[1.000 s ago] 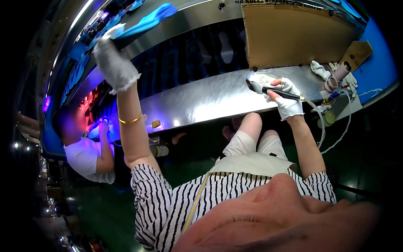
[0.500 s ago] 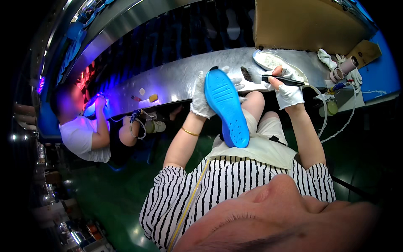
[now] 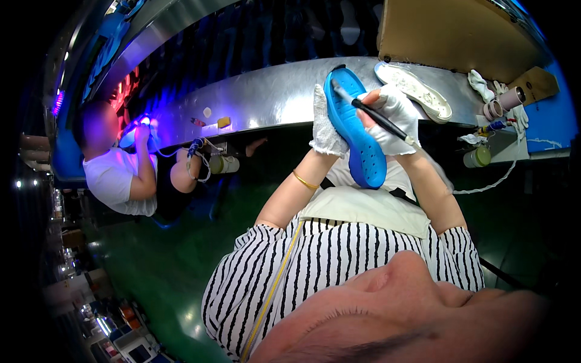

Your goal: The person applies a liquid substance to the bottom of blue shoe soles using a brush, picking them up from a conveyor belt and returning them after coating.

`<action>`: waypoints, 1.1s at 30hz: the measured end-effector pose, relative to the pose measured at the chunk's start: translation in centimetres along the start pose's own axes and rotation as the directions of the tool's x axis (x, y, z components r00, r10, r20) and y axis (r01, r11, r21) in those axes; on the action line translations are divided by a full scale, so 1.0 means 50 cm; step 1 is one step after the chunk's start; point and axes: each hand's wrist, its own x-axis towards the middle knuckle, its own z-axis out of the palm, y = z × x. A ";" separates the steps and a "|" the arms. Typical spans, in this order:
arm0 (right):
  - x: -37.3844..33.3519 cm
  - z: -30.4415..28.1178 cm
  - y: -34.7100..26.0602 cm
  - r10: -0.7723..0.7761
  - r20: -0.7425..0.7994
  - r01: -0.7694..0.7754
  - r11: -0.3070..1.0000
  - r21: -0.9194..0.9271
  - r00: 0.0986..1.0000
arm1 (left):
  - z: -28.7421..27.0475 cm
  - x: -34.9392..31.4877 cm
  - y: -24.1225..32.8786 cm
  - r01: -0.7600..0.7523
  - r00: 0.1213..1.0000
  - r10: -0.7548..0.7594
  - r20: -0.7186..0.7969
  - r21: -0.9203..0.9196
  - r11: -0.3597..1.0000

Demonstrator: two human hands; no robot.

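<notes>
A blue shoe sole [image 3: 367, 160] with small holes near its lower end is held up in front of me. My gloved left hand [image 3: 327, 124] grips its left edge, with part of the fingers hidden behind it. My gloved right hand [image 3: 398, 115] is closed around a black-handled brush [image 3: 382, 122]. The brush's bristles touch or hover just over the upper part of the sole; which one, I cannot tell. A white cord trails from the handle's rear end. Beyond my right hand, a white shoe sole [image 3: 417, 92] lies on the metal bench [image 3: 266, 100].
A brown board [image 3: 460, 42] stands behind the bench. To the right are white gloves [image 3: 478, 83], a pinkish cup [image 3: 511, 97] and a round container [image 3: 478, 157] below. At the left, a seated person [image 3: 124, 175] works under purple light. A yellow block [image 3: 224, 122] sits at the bench edge.
My left hand has moved up and right with the blue sole, and its cupped inner side now shows. My right hand has brought the brush left over the sole.
</notes>
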 end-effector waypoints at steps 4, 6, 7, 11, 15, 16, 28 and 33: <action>-0.007 -0.004 -0.023 0.294 -0.003 -0.288 0.939 0.186 0.956 | -0.019 -0.002 0.024 0.003 0.994 0.010 -0.109 0.115 0.993; -0.010 -0.002 -0.009 0.176 -0.021 -0.175 0.984 0.042 0.984 | 0.003 -0.005 0.028 0.008 0.990 0.010 -0.139 0.127 0.992; -0.012 0.000 -0.010 0.056 0.026 -0.055 0.997 -0.062 0.998 | 0.002 -0.001 0.031 0.005 0.990 0.009 -0.142 0.096 0.995; -0.031 0.014 -0.022 0.100 0.152 -0.101 0.995 -0.002 0.983 | -0.007 -0.008 0.048 -0.019 0.995 0.037 -0.092 0.180 0.983; -0.044 0.005 -0.010 0.120 0.113 -0.119 0.993 -0.016 0.986 | 0.009 -0.015 0.063 0.000 0.999 0.009 -0.038 0.217 0.976; -0.043 0.004 -0.017 0.031 0.144 -0.013 0.992 -0.127 0.989 | 0.009 -0.016 0.064 0.013 0.999 -0.005 -0.039 0.206 0.978; -0.095 -0.044 -0.024 0.247 0.162 -0.236 0.968 -0.080 0.955 | -0.062 -0.073 -0.006 0.202 0.978 -0.205 -0.028 0.338 0.919; -0.088 -0.044 -0.008 0.431 0.189 -0.466 0.859 0.213 0.882 | -0.018 -0.045 0.013 0.052 0.998 -0.043 -0.037 0.316 0.947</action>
